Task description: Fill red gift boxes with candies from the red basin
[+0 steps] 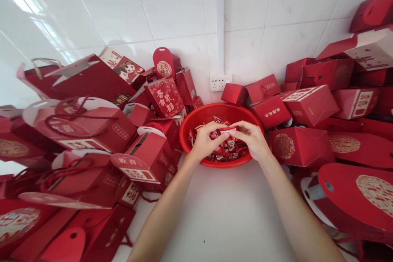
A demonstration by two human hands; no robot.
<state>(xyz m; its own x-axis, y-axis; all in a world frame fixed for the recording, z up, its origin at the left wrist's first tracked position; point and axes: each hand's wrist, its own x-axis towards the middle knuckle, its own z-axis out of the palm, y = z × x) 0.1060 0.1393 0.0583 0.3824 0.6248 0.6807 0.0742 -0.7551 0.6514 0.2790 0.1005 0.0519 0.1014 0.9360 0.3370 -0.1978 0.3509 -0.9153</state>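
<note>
A round red plastic basket (196, 120) stands on the white table against the tiled wall, filled with small red wrapped candies (225, 151). Both my hands reach over it. My left hand (206, 140) and my right hand (252, 139) have their fingers curled and pinched together around a few of the wrapped candies held between them, just above the pile.
Red gift boxes and red paper bags with cord handles are heaped on the left (92, 131) and on the right (310, 106) of the basket. A white wall socket (220, 82) sits behind it. The bare white tabletop (227, 213) lies between my forearms.
</note>
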